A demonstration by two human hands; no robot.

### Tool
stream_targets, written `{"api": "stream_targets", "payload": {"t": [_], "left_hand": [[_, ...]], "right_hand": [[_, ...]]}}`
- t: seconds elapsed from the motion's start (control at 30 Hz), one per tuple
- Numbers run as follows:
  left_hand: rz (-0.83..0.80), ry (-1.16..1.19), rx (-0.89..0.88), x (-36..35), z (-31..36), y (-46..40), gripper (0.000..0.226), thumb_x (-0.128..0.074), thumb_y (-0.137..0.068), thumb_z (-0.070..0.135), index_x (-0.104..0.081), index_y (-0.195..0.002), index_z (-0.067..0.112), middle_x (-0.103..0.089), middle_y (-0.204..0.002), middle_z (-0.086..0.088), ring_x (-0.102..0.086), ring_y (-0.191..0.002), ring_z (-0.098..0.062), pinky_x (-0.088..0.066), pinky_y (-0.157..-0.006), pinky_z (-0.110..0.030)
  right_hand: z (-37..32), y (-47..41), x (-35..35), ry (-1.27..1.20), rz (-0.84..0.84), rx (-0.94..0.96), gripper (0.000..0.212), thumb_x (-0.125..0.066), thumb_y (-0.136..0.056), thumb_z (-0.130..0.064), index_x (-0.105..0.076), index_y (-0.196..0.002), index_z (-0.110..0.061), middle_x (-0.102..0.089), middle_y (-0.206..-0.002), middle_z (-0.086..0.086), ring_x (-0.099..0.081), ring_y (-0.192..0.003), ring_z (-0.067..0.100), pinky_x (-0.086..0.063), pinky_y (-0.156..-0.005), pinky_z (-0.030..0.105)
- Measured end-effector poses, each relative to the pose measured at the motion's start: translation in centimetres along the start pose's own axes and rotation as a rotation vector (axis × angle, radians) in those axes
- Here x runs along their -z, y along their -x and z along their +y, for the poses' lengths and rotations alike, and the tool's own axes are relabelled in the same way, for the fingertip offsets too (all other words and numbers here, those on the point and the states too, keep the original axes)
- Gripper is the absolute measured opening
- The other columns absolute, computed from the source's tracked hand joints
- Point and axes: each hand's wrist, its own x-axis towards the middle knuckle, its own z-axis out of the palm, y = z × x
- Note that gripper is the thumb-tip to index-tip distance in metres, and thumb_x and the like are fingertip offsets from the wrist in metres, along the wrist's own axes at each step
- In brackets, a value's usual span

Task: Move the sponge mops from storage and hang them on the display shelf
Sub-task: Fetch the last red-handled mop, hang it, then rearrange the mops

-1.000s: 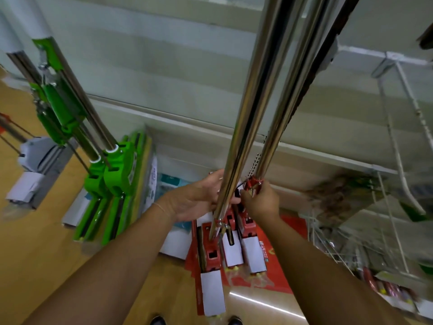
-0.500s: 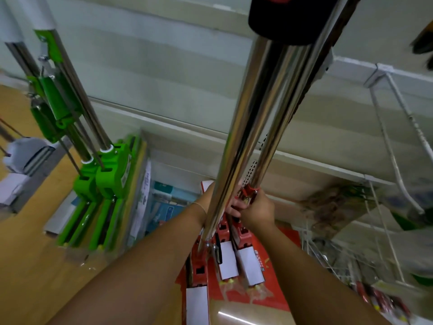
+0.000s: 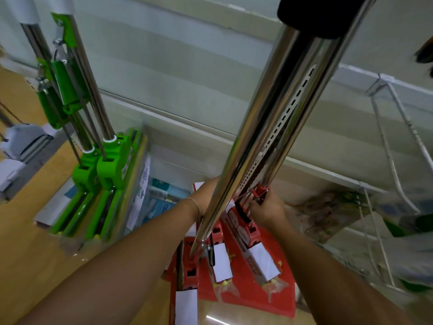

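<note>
Below the shelf, both hands (image 3: 266, 208) grip red sponge mops (image 3: 251, 137); nothing is boxed.

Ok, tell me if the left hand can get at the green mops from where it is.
Probably yes. The left hand sits behind the chrome pole, mostly hidden. The green mops hang to its left with only open space between. Whether it is free to let go, I cannot tell.

Left hand (image 3: 206, 200) now deeper behind the nearest chrome pole (image 3: 253, 137), mop heads (image 3: 234, 249) lower, black grip (image 3: 311, 15) larger.
</note>
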Motion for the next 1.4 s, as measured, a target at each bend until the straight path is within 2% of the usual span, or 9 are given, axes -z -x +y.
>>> {"api": "stream_targets", "payload": {"t": [0.2, 0.33, 0.47, 0.57, 0.77, 0.93, 1.07, 1.2, 1.4], "left_hand": [[0.055, 0.364, -0.021, 2.6, 4.1, 4.8, 0.022, -0.058, -0.089, 0.042, -0.06, -0.099, 0.062, -0.069, -0.093, 0.007, -0.067, -0.086, -0.013, -0.054, -0.068, -0.025], [0.22, 0.539, -0.387, 3.6, 8.0, 11.2, 0.068, -0.047, -0.087, 0.071, -0.045, -0.14, 0.029, -0.057, -0.136, -0.004, -0.059, -0.121, -0.026, -0.054, -0.092, -0.035], [0.253, 0.269, -0.526, 1.8, 12.1, 11.2, 0.039, -0.054, -0.093, 0.056, -0.049, -0.128, 0.038, -0.067, -0.109, 0.008, -0.068, -0.097, -0.011, -0.052, -0.084, -0.017], [0.319, 0.263, -0.433, 1.2, 13.1, 9.8, 0.022, -0.059, -0.088, 0.053, -0.057, -0.106, 0.039, -0.068, -0.082, -0.002, -0.068, -0.073, -0.013, -0.057, -0.073, -0.026], [0.372, 0.233, -0.423, -0.2, 12.8, 8.3, 0.015, -0.06, -0.089, 0.05, -0.055, -0.102, 0.049, -0.067, -0.083, 0.007, -0.068, -0.069, -0.01, -0.058, -0.063, -0.027], [0.36, 0.209, -0.276, -1.2, 10.9, 7.7, 0.029, -0.064, -0.087, 0.047, -0.065, -0.083, 0.018, -0.065, -0.066, -0.011, -0.065, -0.059, -0.018, -0.058, -0.06, -0.041], [0.336, 0.218, -0.264, -2.2, 8.4, 7.7, 0.02, -0.069, -0.085, 0.034, -0.061, -0.097, 0.02, -0.063, -0.067, 0.002, -0.062, -0.062, -0.008, -0.052, -0.065, -0.021], [0.214, 0.213, -0.247, -1.6, 6.8, 6.8, 0.085, -0.075, -0.078, 0.023, -0.026, -0.139, -0.009, -0.068, -0.077, 0.002, -0.067, -0.076, -0.009, -0.05, -0.075, -0.015], [-0.001, 0.291, -0.184, -0.5, 7.0, 5.1, 0.098, -0.081, -0.069, 0.033, -0.03, -0.126, -0.028, -0.065, -0.085, -0.005, -0.064, -0.076, -0.012, -0.052, -0.069, -0.023]], "right_hand": [[0.5, -0.2, 0.3, -0.063, -0.046, -0.064, 0.027, -0.066, -0.092, -0.023, -0.057, -0.117, -0.022, -0.068, -0.104, 0.005, -0.067, -0.09, 0.024, -0.061, -0.076, 0.041], [0.5, -0.3, 0.0, -0.056, -0.042, -0.027, 0.023, -0.065, -0.092, -0.023, -0.06, -0.114, -0.02, -0.069, -0.103, 0.005, -0.068, -0.088, 0.023, -0.061, -0.076, 0.044], [0.1, 0.1, 0.0, -0.007, -0.006, 0.027, 0.027, -0.065, -0.09, -0.028, -0.06, -0.112, -0.016, -0.07, -0.104, 0.009, -0.066, -0.098, 0.031, -0.057, -0.086, 0.045], [0.0, 0.2, 0.0, 0.028, -0.006, 0.036, 0.024, -0.062, -0.091, -0.031, -0.062, -0.111, -0.017, -0.069, -0.1, 0.009, -0.066, -0.096, 0.031, -0.054, -0.077, 0.036], [-0.2, -0.1, -0.1, 0.085, -0.042, 0.085, 0.026, -0.061, -0.091, -0.037, -0.058, -0.115, -0.028, -0.069, -0.102, 0.001, -0.065, -0.095, 0.026, -0.056, -0.078, 0.037], [-0.7, 0.3, -0.7, 0.04, -0.035, 0.094, 0.026, -0.055, -0.095, -0.043, -0.061, -0.107, -0.021, -0.07, -0.095, 0.002, -0.067, -0.09, 0.024, -0.058, -0.076, 0.042], [-0.4, 0.3, -0.7, 0.0, 0.004, 0.072, 0.023, -0.061, -0.091, -0.037, -0.061, -0.108, -0.021, -0.07, -0.098, 0.003, -0.066, -0.093, 0.025, -0.057, -0.081, 0.041], [0.3, 0.2, -0.4, -0.123, -0.012, 0.032, 0.016, -0.066, -0.087, -0.022, -0.058, -0.101, -0.023, -0.069, -0.096, 0.003, -0.066, -0.093, 0.025, -0.057, -0.084, 0.048], [1.1, 0.3, 0.5, -0.16, -0.037, 0.095, 0.021, -0.068, -0.085, -0.025, -0.061, -0.105, -0.024, -0.069, -0.094, -0.003, -0.066, -0.092, 0.022, -0.057, -0.08, 0.041]]}}
